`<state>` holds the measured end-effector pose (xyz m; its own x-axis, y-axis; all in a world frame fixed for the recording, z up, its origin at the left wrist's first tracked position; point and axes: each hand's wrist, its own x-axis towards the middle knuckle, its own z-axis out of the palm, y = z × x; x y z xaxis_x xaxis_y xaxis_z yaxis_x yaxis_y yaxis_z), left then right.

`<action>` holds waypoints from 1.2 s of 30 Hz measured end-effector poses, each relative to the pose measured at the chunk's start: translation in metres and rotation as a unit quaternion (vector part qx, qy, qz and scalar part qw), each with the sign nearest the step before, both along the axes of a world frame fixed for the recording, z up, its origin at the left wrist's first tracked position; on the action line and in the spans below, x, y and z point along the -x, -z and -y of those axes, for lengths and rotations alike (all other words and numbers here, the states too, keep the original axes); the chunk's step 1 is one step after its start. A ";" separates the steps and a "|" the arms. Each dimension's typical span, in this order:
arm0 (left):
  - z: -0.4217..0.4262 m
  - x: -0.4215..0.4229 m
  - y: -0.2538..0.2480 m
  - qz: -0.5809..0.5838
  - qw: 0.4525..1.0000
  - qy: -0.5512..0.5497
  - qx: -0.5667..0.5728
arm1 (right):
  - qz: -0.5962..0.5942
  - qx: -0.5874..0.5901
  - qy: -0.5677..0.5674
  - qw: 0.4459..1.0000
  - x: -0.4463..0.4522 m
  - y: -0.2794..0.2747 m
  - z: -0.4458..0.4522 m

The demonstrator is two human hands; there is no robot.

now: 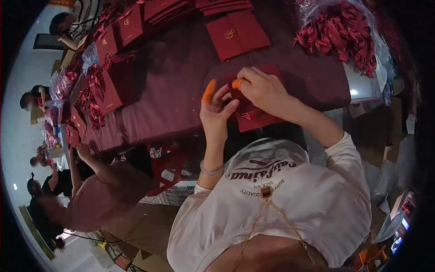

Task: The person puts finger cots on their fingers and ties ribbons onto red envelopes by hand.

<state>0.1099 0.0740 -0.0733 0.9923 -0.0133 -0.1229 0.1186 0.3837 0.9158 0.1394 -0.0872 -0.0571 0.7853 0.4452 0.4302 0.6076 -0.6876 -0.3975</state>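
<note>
A dark red flat paper item [260,121], perhaps a bag or folder, lies at the table's near edge with a small bright red mark or ribbon on it. My right hand [267,93] rests over it, fingers curled into a pinch, an orange finger cot on one finger. What the pinch holds is hidden. At the item's left edge is my left hand [216,111], fingers apart and slightly bent, its index finger in an orange cot. Just beyond lies another red piece [240,38] with a gold emblem.
A plastic bag of red ribbon bows [337,34] sits at the far right. Stacked red folders [163,11] line the back of the dark red tablecloth [167,86]. More ribbons [93,88] lie leftward. A co-worker [108,190] works at the left edge.
</note>
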 end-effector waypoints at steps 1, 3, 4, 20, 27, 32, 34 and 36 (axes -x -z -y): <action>0.001 0.000 0.002 0.008 1.000 -0.001 -0.003 | 0.001 0.053 -0.001 0.999 0.003 -0.003 -0.002; 0.002 0.001 0.001 0.011 1.000 -0.001 -0.004 | 0.022 0.061 -0.013 0.998 0.004 -0.002 -0.006; 0.002 0.001 0.001 0.013 1.000 -0.003 -0.004 | 0.012 0.077 -0.018 0.997 0.003 -0.002 -0.010; 0.007 -0.008 0.012 0.135 0.922 -0.045 -0.361 | -0.325 -0.330 -0.070 0.884 -0.022 0.021 0.019; 0.006 -0.027 0.016 0.224 0.832 -0.044 -0.506 | -0.355 -0.323 -0.067 0.875 -0.025 0.018 0.018; -0.006 -0.038 -0.008 0.244 0.775 0.068 -0.579 | -0.347 -0.328 -0.025 0.878 -0.023 0.018 0.019; -0.005 -0.040 -0.025 0.202 0.785 0.101 -0.577 | -0.344 -0.320 -0.014 0.883 -0.023 0.018 0.019; -0.011 -0.045 -0.017 0.169 0.786 0.117 -0.583 | -0.312 -0.330 -0.015 0.891 -0.023 0.021 0.020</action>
